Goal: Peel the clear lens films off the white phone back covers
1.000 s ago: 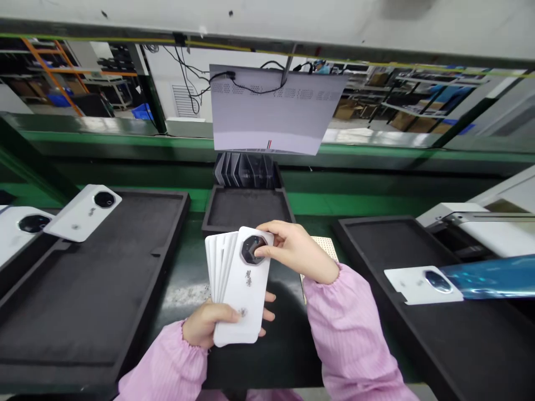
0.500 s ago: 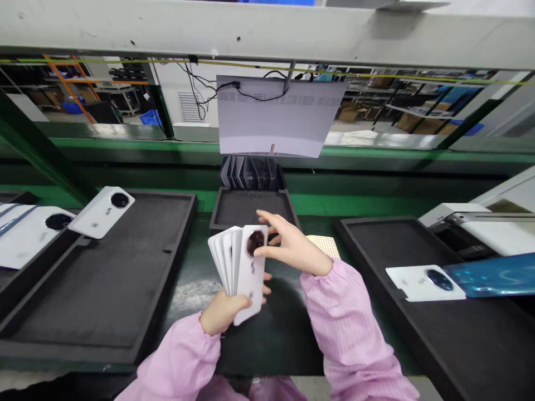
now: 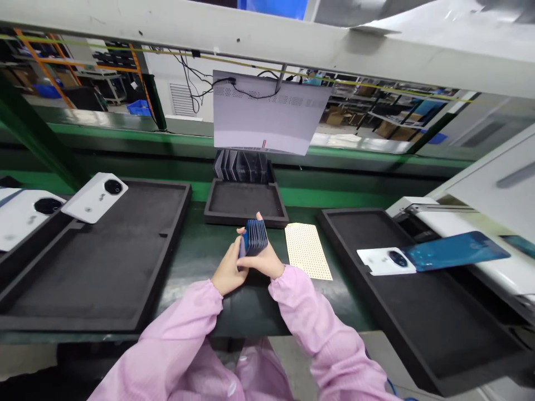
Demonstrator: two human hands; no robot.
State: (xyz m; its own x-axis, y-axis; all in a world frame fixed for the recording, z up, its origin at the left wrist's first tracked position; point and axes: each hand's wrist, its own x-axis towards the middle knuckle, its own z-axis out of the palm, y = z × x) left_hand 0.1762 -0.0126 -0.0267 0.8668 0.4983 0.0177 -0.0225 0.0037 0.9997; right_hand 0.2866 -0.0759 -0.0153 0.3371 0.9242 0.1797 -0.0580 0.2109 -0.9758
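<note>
A stack of phone back covers [image 3: 256,234] stands on end between my hands, its edges and dark bluish sides facing me. My left hand [image 3: 229,270] is closed on the stack's left side. Around the right side, my right hand [image 3: 266,260] is closed too, thumb across the near face and a fingertip showing above. The white fronts of the covers are turned out of sight. To the right on the bench lies a cream sheet of small dots [image 3: 309,250]. Just beyond the hands is a small black tray [image 3: 246,216].
Dark thin panels [image 3: 241,166] stand in a row behind the small tray. A large black tray [image 3: 83,267] at left carries a white phone cover [image 3: 96,197] on its edge. On the right tray [image 3: 438,328] lie another white cover [image 3: 378,260] and a blue film strip [image 3: 455,250].
The fanned white covers have been squared into a tight stack and turned so their edges show. My right hand has come down from above onto the stack. The view has shifted slightly.
</note>
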